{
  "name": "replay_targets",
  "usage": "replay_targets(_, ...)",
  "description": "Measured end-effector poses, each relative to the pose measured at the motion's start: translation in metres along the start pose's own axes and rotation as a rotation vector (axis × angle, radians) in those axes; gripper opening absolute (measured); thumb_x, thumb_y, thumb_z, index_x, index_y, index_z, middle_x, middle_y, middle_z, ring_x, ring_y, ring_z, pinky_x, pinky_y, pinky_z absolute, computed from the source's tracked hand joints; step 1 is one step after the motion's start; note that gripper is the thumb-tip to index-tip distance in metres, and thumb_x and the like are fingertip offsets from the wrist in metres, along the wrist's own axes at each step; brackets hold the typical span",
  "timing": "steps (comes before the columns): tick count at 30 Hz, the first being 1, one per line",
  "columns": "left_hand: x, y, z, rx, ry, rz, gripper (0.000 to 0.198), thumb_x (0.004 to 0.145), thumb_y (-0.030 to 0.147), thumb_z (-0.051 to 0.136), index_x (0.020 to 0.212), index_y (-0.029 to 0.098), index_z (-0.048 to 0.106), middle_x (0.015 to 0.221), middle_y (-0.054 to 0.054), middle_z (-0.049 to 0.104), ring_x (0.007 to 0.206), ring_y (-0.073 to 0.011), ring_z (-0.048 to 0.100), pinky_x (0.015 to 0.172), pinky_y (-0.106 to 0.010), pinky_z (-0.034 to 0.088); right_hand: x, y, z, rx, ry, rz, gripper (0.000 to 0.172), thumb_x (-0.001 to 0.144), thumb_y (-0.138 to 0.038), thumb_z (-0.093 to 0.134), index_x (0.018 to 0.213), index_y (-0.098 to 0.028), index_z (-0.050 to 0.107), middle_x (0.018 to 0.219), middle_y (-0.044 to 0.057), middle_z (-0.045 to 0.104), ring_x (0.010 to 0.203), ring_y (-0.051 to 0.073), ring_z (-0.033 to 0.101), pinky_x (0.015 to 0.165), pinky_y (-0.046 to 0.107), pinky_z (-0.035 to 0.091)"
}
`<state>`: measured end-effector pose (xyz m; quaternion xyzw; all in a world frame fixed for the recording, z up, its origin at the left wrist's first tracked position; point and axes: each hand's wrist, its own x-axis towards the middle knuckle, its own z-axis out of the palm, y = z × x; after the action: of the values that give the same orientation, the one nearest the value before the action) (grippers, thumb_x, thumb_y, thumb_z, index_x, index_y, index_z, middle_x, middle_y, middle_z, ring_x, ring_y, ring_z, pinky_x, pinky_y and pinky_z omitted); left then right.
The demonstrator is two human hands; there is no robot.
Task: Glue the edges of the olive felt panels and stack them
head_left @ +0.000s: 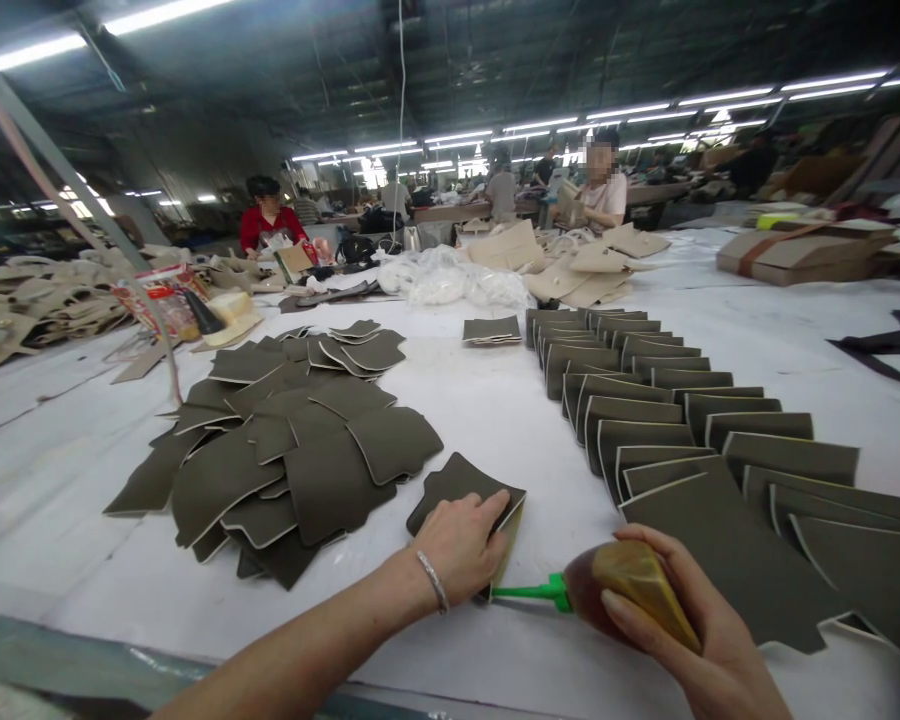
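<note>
My left hand (461, 548) presses down on a dark olive leather-like piece (457, 480), its index finger stretched along the right edge and the other fingers curled. A yellowish strip shows along that edge. In my right hand (709, 620) is a squeeze bottle (622, 590) of amber liquid, tilted on its side. Its green nozzle (529, 592) points left, with the tip at the piece's near corner, by my left fingers. Whether the tip touches the piece I cannot tell. My left thumb is hidden.
A loose heap of similar pieces (307, 440) lies left. Overlapping rows of bent pieces (637, 410) stand right. A small stack (491, 331) sits farther back. Beyond are clear plastic bags (450, 275), beige pieces (577, 265) and co-workers. A slanted pole (97, 190) rises at left.
</note>
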<state>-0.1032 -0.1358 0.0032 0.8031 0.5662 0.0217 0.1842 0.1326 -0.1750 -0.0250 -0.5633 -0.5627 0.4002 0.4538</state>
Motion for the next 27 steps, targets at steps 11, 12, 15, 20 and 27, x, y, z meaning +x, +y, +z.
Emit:
replay_targets(11,-0.002,0.002,-0.002,-0.012,-0.012,-0.021,0.048,0.094,0.032,0.035,0.140,0.022,0.045,0.106,-0.009,0.066,0.094,-0.0267,0.064,0.082,-0.039,0.050,-0.009,0.014,-0.001,0.040,0.025,0.054,0.054,0.079,-0.056,0.069,0.120,-0.027,0.052,0.100,0.001,0.066,0.088,0.023,0.064,0.077,0.024,0.050)
replay_targets(12,-0.002,0.002,-0.002,-0.012,-0.014,-0.020,0.048,0.094,0.033,0.035,0.140,0.022,0.045,0.106,-0.009,0.065,0.095,-0.0270,0.064,0.082,-0.039,0.049,-0.007,0.016,-0.003,0.008,0.034,0.038,0.054,0.078,-0.057,0.070,0.120,-0.026,0.053,0.100,0.002,0.066,0.088,0.024,0.064,0.076,0.025,0.051)
replay_targets(15,-0.001,0.002,-0.002,-0.012,-0.021,-0.018,0.048,0.095,0.033,0.034,0.140,0.022,0.046,0.106,-0.009,0.065,0.094,-0.0274,0.064,0.081,-0.039,0.049,0.002,0.017,-0.009,-0.104,0.067,-0.023,0.056,0.075,-0.057,0.072,0.118,-0.026,0.054,0.102,0.002,0.065,0.089,0.024,0.064,0.075,0.025,0.051)
replay_targets(20,0.000,0.002,-0.003,-0.019,-0.029,-0.024,0.048,0.094,0.033,0.035,0.139,0.023,0.048,0.107,-0.008,0.066,0.095,-0.0270,0.064,0.081,-0.039,0.050,0.001,0.001,0.001,-0.109,0.186,-0.024,0.053,0.076,-0.060,0.068,0.116,-0.029,0.054,0.106,0.000,0.062,0.091,0.022,0.061,0.082,0.026,0.045)
replay_targets(27,0.000,-0.001,-0.003,-0.048,-0.023,0.001,0.049,0.093,0.030,0.036,0.140,0.022,0.047,0.106,-0.008,0.066,0.096,-0.0270,0.064,0.083,-0.039,0.049,-0.009,-0.007,0.014,0.063,0.112,0.076,0.051,0.076,-0.057,0.068,0.115,-0.028,0.054,0.095,-0.002,0.065,0.085,0.023,0.061,0.079,0.027,0.045)
